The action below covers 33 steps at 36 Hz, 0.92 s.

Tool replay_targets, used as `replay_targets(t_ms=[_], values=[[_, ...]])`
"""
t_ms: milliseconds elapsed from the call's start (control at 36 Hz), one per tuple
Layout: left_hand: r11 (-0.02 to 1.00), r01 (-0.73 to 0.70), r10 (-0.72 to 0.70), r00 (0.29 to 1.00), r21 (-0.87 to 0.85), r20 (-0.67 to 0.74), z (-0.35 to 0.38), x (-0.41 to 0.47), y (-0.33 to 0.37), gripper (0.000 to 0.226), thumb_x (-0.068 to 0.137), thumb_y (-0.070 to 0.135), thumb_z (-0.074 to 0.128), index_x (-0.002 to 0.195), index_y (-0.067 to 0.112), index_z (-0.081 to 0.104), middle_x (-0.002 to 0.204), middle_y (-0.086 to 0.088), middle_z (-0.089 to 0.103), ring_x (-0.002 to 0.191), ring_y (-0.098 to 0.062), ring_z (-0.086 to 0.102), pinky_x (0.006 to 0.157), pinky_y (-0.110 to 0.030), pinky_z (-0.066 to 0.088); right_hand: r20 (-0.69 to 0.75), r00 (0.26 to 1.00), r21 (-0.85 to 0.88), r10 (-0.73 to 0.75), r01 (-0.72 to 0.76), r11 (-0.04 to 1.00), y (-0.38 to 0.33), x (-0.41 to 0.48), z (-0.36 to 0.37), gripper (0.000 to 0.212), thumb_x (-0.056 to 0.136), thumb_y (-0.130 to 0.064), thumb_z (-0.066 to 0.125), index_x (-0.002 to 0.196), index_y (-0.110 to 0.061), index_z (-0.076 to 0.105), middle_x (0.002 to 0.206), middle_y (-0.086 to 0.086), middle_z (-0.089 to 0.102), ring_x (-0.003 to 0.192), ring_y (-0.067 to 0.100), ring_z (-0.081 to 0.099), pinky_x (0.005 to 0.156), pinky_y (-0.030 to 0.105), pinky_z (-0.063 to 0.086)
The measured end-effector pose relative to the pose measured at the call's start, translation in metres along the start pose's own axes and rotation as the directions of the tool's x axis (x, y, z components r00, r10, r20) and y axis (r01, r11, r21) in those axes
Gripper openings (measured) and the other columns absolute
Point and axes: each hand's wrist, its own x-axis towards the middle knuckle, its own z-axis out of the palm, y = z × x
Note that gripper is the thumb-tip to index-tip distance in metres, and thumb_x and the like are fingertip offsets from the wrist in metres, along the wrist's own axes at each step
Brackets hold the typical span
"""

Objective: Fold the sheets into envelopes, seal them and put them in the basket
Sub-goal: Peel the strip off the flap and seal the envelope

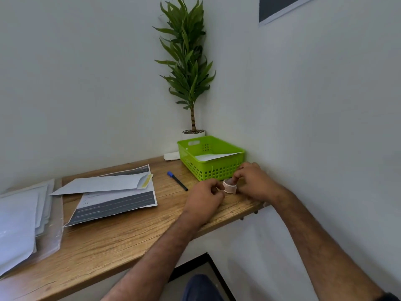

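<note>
A small roll of clear tape [230, 186] stands on the wooden table [121, 240] just in front of the green basket [217, 168]. My right hand [252, 181] grips the roll from the right, fingers curled over its top. My left hand [205, 197] pinches at the roll's left side, seemingly at the tape end. A white sheet or envelope [217, 157] lies inside the basket. An open white envelope [104, 184] with a yellow seal strip lies on a printed sheet [115, 206] at mid-table.
A blue-capped pen [177, 181] lies between the printed sheet and the basket. A stack of envelopes in clear plastic [21, 224] sits at the left edge. A potted plant [191, 83] stands in the corner behind the basket. Walls close in behind and right.
</note>
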Motion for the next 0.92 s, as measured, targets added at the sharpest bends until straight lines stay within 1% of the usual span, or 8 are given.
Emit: replay_targets(t_ms=[111,194,306,444,556,667,778,917], values=[[0.999,-0.006,0.006,1.0,-0.045,-0.016,-0.002,0.001,0.0,0.015,0.087,0.027,0.069,0.101,0.022,0.074,0.089,0.01,0.069,0.073,-0.001,0.06,0.065,-0.018,0.049,0.0,0.999,0.091,-0.034,0.034,0.995,-0.006,0.001,0.002,0.013,0.081,-0.046,0.077,0.085,-0.037,0.07,0.113,0.0,0.055,0.113,0.017,0.044,0.099,0.037,0.042],[0.997,-0.012,0.01,1.0,-0.073,-0.028,-0.002,0.002,-0.002,0.019,0.086,0.032,0.072,0.102,0.021,0.074,0.097,0.009,0.07,0.078,-0.004,0.063,0.073,-0.025,0.054,-0.029,0.998,0.131,-0.047,0.05,0.99,-0.012,0.001,0.005,0.016,0.08,-0.039,0.08,0.077,-0.04,0.064,0.106,-0.002,0.057,0.108,0.018,0.053,0.093,0.036,0.045],[0.997,-0.005,0.0,0.998,-0.073,-0.069,-0.001,0.004,-0.004,0.022,0.085,0.033,0.074,0.103,0.02,0.075,0.099,0.01,0.071,0.085,-0.006,0.064,0.078,-0.026,0.053,-0.064,0.997,0.185,-0.039,0.05,0.982,-0.017,-0.002,0.009,0.011,0.081,-0.035,0.08,0.081,-0.033,0.069,0.096,-0.011,0.055,0.099,0.011,0.055,0.081,0.028,0.04],[0.995,0.027,-0.042,0.986,-0.097,-0.162,-0.002,0.007,-0.006,0.022,0.084,0.023,0.074,0.106,0.018,0.073,0.092,0.008,0.07,0.085,-0.005,0.063,0.067,-0.007,0.042,-0.073,0.997,0.275,-0.038,0.057,0.96,-0.019,-0.005,0.011,0.015,0.084,-0.044,0.077,0.083,-0.029,0.073,0.089,-0.015,0.056,0.083,0.002,0.052,0.068,0.022,0.036],[0.996,0.02,-0.032,0.989,-0.085,-0.145,-0.001,0.007,-0.008,0.019,0.085,0.025,0.074,0.102,0.017,0.077,0.094,0.007,0.073,0.09,-0.007,0.065,0.08,-0.022,0.051,-0.064,0.997,0.301,-0.034,0.051,0.952,-0.018,-0.005,0.011,0.019,0.083,-0.045,0.077,0.086,-0.027,0.076,0.086,-0.017,0.056,0.078,-0.002,0.051,0.067,0.021,0.035],[0.997,0.029,-0.039,0.991,-0.071,-0.132,-0.002,0.007,-0.008,0.018,0.084,0.025,0.075,0.101,0.017,0.078,0.097,0.006,0.074,0.091,-0.006,0.065,0.084,-0.024,0.053,-0.069,0.997,0.314,-0.044,0.064,0.947,-0.019,-0.009,0.01,0.016,0.085,-0.038,0.078,0.087,-0.023,0.078,0.067,-0.022,0.056,0.064,-0.01,0.052,0.056,0.011,0.03],[0.996,0.054,-0.062,0.988,-0.064,-0.138,-0.002,0.008,-0.007,0.01,0.081,0.027,0.078,0.089,0.021,0.076,0.091,0.008,0.072,0.088,-0.006,0.064,0.08,-0.024,0.052,-0.089,0.995,0.303,-0.043,0.068,0.951,-0.019,-0.01,0.014,0.018,0.083,-0.042,0.078,0.089,-0.025,0.079,0.079,-0.019,0.057,0.072,-0.005,0.052,0.062,0.016,0.033],[0.998,0.046,-0.052,0.989,-0.041,-0.137,-0.002,0.007,-0.006,0.004,0.082,0.025,0.076,0.084,0.021,0.075,0.086,0.009,0.072,0.085,-0.006,0.064,0.078,-0.025,0.052,-0.092,0.995,0.3,-0.028,0.054,0.952,-0.02,-0.011,0.017,0.012,0.086,-0.039,0.075,0.075,-0.039,0.069,0.087,-0.016,0.056,0.084,0.002,0.053,0.075,0.026,0.039]])
